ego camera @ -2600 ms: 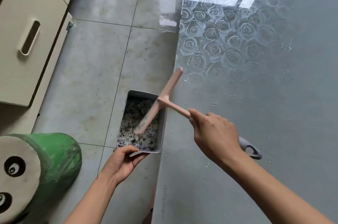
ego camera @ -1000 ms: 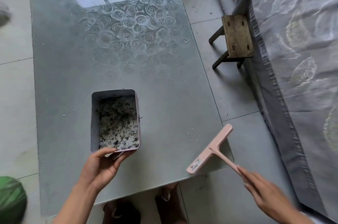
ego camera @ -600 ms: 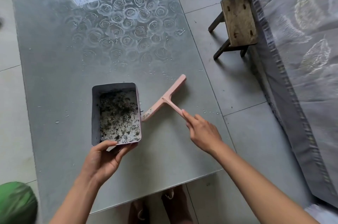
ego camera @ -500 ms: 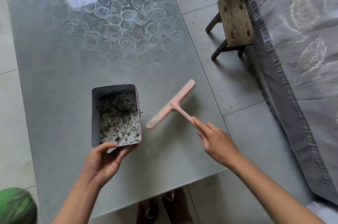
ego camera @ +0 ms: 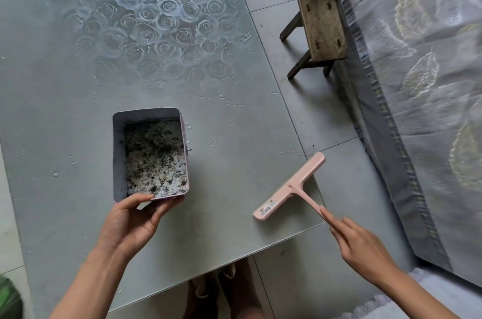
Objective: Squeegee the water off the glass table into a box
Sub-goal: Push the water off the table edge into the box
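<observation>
Drops [ego camera: 236,103] are left on the table [ego camera: 65,110] to wipe; the left hand [ego camera: 130,224] curls its fingers round the box [ego camera: 118,151], and the right hand [ego camera: 362,248] curls round the squeegee [ego camera: 289,187].

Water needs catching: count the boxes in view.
1. The box is over the glass table, left of the squeegee, its near end held by the left hand. The table's far end is out of frame, so more may be hidden.

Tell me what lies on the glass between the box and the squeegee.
In the head view, only bare glass table with a few scattered water drops separates the box from the squeegee.
</observation>
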`<state>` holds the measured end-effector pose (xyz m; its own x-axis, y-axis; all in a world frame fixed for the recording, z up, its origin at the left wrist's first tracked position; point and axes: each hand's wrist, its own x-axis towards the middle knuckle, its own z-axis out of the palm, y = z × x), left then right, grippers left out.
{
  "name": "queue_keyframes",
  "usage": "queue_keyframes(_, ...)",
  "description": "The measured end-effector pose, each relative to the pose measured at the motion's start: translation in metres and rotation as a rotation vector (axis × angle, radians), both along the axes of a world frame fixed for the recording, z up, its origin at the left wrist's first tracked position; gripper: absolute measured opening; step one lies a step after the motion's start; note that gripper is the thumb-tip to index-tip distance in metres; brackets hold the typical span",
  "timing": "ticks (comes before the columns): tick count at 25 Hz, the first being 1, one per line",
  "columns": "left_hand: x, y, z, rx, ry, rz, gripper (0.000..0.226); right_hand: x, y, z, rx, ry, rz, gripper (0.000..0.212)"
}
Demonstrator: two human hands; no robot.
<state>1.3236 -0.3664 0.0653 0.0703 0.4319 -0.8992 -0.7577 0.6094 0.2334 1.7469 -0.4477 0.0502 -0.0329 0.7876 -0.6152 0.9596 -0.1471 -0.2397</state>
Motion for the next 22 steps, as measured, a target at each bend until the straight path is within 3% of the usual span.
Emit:
queue_keyframes(6, 0.008, -0.007, -0.006, -0.028, 0.015, -0.022, 0.064, -0.009, -0.028, 0.003, 0.077, 0.163, -0.14, 0.054)
queue_keyframes(11, 0.008, -0.008, 0.003, -0.038, 0.004, -0.087, 0.057, -0.011, -0.099, 0.014, -0.047, 0.18, -0.248, 0.053)
queue_keyframes(18, 0.005, -0.002, 0.006, 0.004, 0.021, -0.181, 0.057, -0.098, 0.042, -0.033, 0.082, 0.234, -0.235, 0.05)
queue_keyframes(22, 0.003, -0.001, 0.01, 0.0, 0.003, -0.22, 0.052, -0.075, -0.016, -0.006, 0.057, 0.223, -0.312, 0.049)
